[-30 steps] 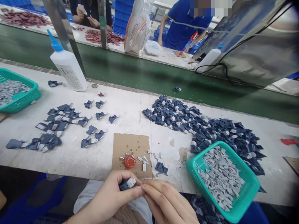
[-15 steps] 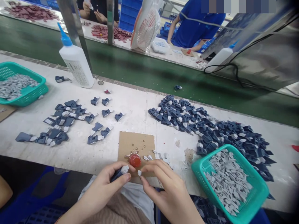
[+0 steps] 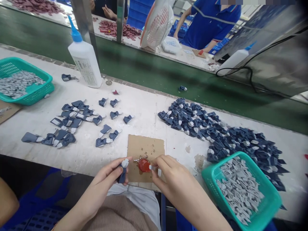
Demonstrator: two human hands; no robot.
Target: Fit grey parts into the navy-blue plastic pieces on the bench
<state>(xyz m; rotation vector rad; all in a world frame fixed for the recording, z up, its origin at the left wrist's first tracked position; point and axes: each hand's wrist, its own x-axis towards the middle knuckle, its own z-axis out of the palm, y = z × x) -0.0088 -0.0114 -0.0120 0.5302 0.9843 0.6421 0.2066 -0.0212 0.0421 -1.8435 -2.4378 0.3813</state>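
My left hand (image 3: 109, 175) is closed on a dark blue plastic part (image 3: 122, 175) with a light grey tip pointing up. Between thumb and fingers of my right hand (image 3: 169, 173) is a small light grey plastic piece (image 3: 150, 167). That piece is at the right edge of a red cap (image 3: 144, 165), which appears to hold clear wet liquid. Under the cap lies a square of brown cardboard (image 3: 134, 144), with clear droplets on it. My right fingers partly hide the cardboard's right side and the loose grey pieces there.
A green basket (image 3: 205, 175) of grey pieces stands at right, before a heap of dark blue parts (image 3: 228, 138). More blue parts (image 3: 69, 122) lie at left, near a white bottle (image 3: 86, 64) and another green basket (image 3: 36, 99). Co-workers (image 3: 204, 25) stand across the green strip.
My right hand has brought the grey piece to the red cap. My left hand has moved slightly left and turned the blue part more upright. The whole view has shifted slightly.
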